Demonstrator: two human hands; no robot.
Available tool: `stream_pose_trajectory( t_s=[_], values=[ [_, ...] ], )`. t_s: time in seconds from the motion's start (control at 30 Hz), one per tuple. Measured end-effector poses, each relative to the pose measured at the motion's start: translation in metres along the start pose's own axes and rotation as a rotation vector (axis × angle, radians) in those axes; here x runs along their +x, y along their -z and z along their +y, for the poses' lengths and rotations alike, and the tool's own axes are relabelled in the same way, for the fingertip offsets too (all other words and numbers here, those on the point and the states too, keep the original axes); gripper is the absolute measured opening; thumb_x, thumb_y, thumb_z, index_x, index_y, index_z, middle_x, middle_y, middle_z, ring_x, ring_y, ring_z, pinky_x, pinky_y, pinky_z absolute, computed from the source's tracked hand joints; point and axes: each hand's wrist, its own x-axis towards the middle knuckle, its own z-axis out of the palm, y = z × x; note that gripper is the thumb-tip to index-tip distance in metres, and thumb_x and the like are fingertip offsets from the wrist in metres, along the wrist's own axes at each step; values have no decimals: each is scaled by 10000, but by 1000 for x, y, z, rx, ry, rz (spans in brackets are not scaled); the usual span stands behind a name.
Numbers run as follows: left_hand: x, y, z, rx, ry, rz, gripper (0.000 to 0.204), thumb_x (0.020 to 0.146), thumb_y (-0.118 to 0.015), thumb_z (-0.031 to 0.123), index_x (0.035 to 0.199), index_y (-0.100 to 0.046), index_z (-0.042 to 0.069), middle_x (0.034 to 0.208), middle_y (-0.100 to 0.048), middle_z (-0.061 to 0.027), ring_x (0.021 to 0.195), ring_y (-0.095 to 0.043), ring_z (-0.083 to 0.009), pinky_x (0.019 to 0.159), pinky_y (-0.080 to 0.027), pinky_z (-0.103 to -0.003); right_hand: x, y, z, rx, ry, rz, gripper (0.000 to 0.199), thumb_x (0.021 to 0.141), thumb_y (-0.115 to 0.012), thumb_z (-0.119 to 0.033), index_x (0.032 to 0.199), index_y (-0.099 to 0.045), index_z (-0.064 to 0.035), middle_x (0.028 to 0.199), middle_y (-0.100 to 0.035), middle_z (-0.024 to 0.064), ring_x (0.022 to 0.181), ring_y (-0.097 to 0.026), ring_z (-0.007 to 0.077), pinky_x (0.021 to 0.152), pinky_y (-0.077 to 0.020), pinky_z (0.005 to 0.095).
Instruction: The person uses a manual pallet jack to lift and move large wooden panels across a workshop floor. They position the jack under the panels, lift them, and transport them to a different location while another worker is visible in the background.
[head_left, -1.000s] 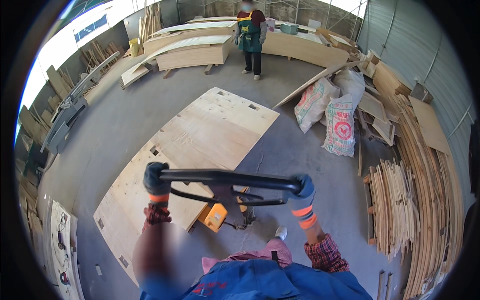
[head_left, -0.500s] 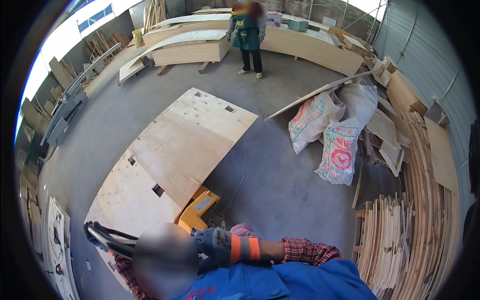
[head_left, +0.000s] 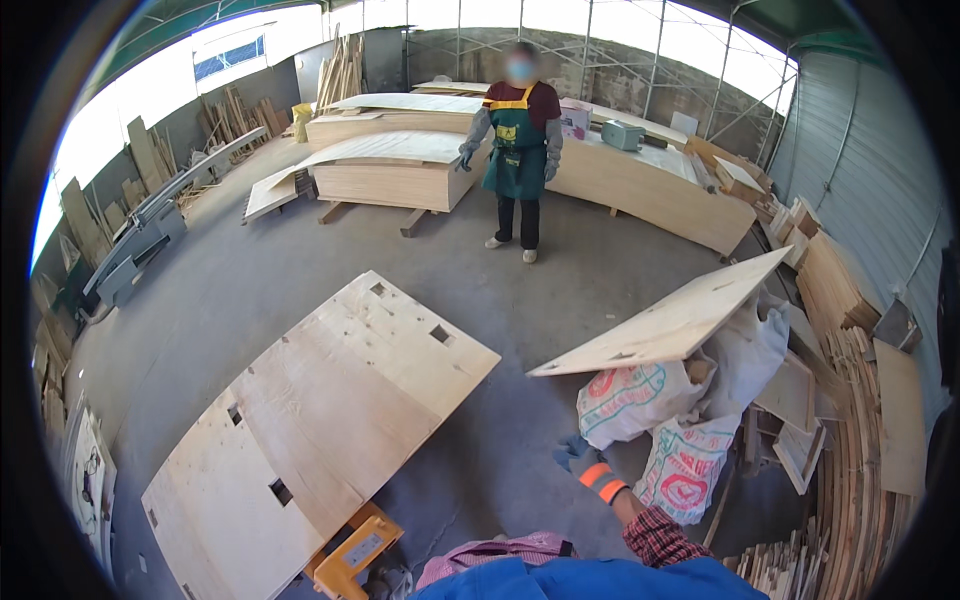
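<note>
My right hand, in a blue-grey work glove with an orange reflective cuff, reaches forward over the floor with its fingers stretched apart and nothing in them. It is nearest to the white woven sacks, which stand just right of it. A plywood board rests tilted on top of these sacks. My left hand is out of the picture. To the left lies a large plywood panel with several square cut-outs, and a yellow tool or machine part sits at its near edge.
A person in a green apron stands ahead, before long stacks of boards. Timber strips are piled along the right wall. A metal machine with a long rail stands at the left. Grey concrete floor lies between.
My view has tilted upward. My right hand has moved from near my body out toward the sacks. My left hand and the dark looped thing by it have left the picture.
</note>
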Motion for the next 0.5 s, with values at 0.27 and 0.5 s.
stream_pose_trajectory(
  t_s=[0.27, 0.5],
  values=[
    [53, -278, 128, -26, 52, -782, 326, 896, -634, 297, 1111, -688, 57, 1035, -687, -127, 922, -660, -249, 803, -538, -382, 236, 101, 103, 116, -470, -41, 411, 839, -721, -258, 1174, -582, -66, 907, -692, 97, 700, -654, 159, 638, -539, 312],
    [85, -410, 146, 216, 318, -989, 331, 886, -635, 311, 1100, -695, 65, 1005, -693, -135, 914, -663, -264, 795, -539, -389, 522, 108, 106, -116, -183, 21, 374, 852, -696, -164, 1188, -564, -68, 899, -670, 64, 741, -623, 132, 633, -514, 294]
  ],
)
